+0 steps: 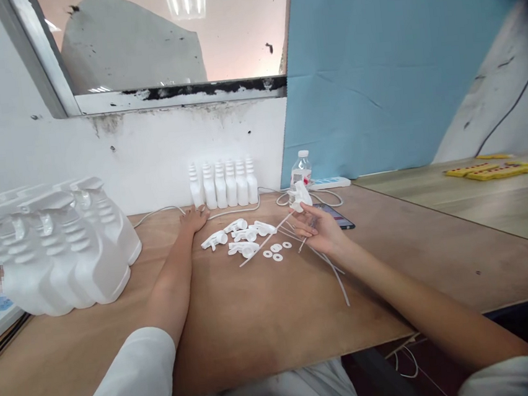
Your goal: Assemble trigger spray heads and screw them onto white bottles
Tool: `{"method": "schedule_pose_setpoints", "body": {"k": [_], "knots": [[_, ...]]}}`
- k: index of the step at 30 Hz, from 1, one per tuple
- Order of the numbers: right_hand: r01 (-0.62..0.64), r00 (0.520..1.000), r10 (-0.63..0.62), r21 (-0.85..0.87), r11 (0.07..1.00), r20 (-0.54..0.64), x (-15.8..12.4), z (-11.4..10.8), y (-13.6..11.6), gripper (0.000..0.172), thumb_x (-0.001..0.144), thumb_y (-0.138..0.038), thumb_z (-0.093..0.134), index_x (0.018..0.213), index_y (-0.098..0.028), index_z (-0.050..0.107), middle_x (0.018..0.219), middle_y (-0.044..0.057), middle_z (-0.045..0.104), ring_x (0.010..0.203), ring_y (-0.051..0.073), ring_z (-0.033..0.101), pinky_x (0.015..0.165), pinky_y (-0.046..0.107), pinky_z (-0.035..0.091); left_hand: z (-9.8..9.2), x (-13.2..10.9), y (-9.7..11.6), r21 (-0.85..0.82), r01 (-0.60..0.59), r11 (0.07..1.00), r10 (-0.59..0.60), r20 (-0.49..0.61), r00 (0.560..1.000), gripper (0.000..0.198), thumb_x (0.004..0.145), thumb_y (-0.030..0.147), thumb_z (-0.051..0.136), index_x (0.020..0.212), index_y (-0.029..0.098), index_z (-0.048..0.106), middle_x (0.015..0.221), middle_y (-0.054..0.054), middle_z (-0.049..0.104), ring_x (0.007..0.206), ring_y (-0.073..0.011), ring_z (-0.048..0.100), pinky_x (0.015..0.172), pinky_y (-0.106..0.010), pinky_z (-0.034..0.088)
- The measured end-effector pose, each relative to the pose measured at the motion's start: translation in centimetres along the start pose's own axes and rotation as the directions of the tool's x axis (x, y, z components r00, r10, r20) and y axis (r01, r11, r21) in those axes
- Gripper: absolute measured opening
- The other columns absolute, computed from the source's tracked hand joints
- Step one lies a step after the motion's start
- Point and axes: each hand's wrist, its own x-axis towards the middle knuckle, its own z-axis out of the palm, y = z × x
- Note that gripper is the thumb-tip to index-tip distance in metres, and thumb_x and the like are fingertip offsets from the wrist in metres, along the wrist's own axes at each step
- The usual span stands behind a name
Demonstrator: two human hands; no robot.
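My left hand (194,219) lies flat on the table with its fingers stretched out, close to a row of small white bottles (220,186). Between the fingers of my right hand (322,228) is a white spray trigger head (300,197), raised above the tabletop. A thin white tube (263,245) slants down and left from near that hand; I cannot tell whether it joins the head. Several more trigger heads (243,248) are heaped left of it. Flat white rings (278,257) lie in front of them. Below my right hand are loose tubes (340,283).
Large white spray bottles (87,252) stand packed together at the left. Behind my right hand are a clear plastic bottle (302,164), a phone (338,217), a power strip (330,183) and a white cable. Yellow pieces (490,170) lie on the surface at the far right.
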Motion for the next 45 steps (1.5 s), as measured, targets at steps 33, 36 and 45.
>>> {"method": "schedule_pose_setpoints", "body": {"k": [33,36,45], "knots": [[-0.101,0.995,0.101,0.02,0.995,0.006,-0.4,1.0,0.2,0.021,0.086,-0.02,0.045,0.099,-0.013,0.059,0.06,0.0,0.042,0.048,0.012,0.038,0.037,0.022,0.033,0.2,-0.8,0.0,0.0,-0.193,0.981,0.187,-0.239,0.953,0.039,0.097,0.036,0.038,0.116,0.017,0.066,0.128,-0.013,0.058,0.122,-0.0299,0.049,0.105,-0.047,0.038],[-0.128,0.992,0.128,0.017,0.992,0.012,-0.3,0.9,0.4,0.021,0.085,-0.021,0.046,0.1,-0.014,0.059,0.061,0.0,0.042,0.048,0.012,0.036,0.038,0.022,0.032,0.0,-0.5,1.1,0.028,-0.249,0.968,0.249,-0.203,0.947,0.041,0.098,0.037,0.036,0.11,0.016,0.069,0.124,-0.013,0.061,0.122,-0.0291,0.049,0.106,-0.045,0.036],[-0.161,0.987,0.161,0.006,0.987,0.019,-0.1,0.4,0.7,0.019,0.083,-0.02,0.049,0.098,-0.015,0.059,0.06,0.0,0.043,0.045,0.011,0.03,0.037,0.023,0.028,0.0,0.1,3.3,0.059,-0.289,0.956,0.291,-0.028,0.956,0.053,0.099,0.048,0.025,0.123,0.02,0.063,0.129,-0.009,0.062,0.126,-0.0283,0.045,0.107,-0.046,0.033]]}}
